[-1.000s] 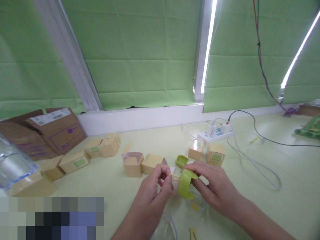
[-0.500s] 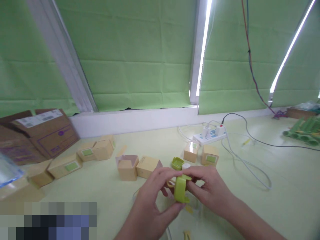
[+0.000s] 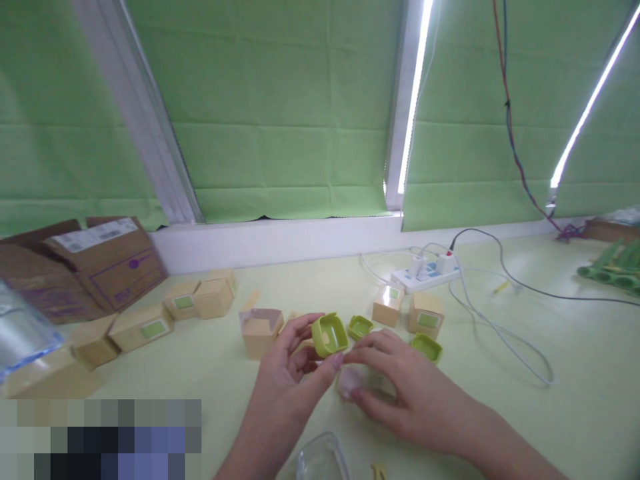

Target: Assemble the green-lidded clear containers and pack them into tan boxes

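My left hand (image 3: 300,373) is closed on a small green square cup (image 3: 330,335), its hollow side turned toward me. Close by on the right, my right hand (image 3: 400,387) has its thumb and fingers around a small whitish piece (image 3: 349,380); blur hides its exact shape. Just past the fingers lies a shallow green piece (image 3: 360,326) on the table. A second shallow green piece (image 3: 427,347) rests beyond my right hand. Nearest me are a clear plastic container (image 3: 323,457) and a small yellow part (image 3: 379,472), both cut off by the bottom edge.
An open small carton (image 3: 263,333) stands left of my hands. Two small cartons (image 3: 426,313) sit behind them, before a white power strip (image 3: 425,275) with trailing cables. More cartons (image 3: 143,328) and a large cardboard box (image 3: 110,263) occupy the left. Green tubes (image 3: 607,270) lie far right.
My left hand has tilted the green cup so its hollow shows. My right hand has left the cup and now has the whitish piece. A second shallow green piece shows at right.
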`<state>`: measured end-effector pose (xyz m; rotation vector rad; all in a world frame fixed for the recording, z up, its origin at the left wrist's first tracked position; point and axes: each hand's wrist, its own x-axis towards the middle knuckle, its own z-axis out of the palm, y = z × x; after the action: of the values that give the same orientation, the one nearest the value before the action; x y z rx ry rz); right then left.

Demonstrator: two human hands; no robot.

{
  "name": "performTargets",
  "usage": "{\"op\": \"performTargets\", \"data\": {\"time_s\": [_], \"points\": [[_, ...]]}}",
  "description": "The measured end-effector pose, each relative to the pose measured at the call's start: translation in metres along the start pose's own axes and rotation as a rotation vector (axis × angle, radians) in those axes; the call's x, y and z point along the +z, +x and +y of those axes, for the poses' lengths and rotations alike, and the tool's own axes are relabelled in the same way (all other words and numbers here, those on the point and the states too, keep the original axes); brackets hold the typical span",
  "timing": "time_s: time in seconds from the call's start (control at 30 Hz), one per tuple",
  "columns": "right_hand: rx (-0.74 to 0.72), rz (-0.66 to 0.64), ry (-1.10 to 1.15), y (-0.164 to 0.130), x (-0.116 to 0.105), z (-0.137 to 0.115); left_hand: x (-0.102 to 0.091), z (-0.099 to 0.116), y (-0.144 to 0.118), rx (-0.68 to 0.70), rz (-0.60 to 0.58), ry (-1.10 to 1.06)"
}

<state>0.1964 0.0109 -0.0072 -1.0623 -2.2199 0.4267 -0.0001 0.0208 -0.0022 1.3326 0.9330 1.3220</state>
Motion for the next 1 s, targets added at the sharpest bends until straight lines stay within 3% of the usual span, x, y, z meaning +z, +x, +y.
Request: {"op": "performTargets", "data": {"time_s": [0.23,0.43,0.53,0.73,1.0], "points": [[0.042,-0.088,-0.117,0.0,0.013,-0.003,0.001,-0.005,-0.001,0.001,-0.006,0.036],[0.038,-0.07,-0.084,0.0,0.004,0.0,0.0,-0.005,-0.001,-0.013,-0.016,0.053],[0.022,0.038,-0.004,0.002,-0.003,0.002,-0.001,-0.004,0.0,-0.042,0.0,0.034],[0.013,0.387,0.135,0.001,-0.005,0.015,-0.003,-0.005,0.001,0.005,-0.003,0.089],[-0.233,0.445,0.055,0.0,-0.008,0.007,-0.003,-0.003,-0.001,0.001,-0.071,0.109]]}}
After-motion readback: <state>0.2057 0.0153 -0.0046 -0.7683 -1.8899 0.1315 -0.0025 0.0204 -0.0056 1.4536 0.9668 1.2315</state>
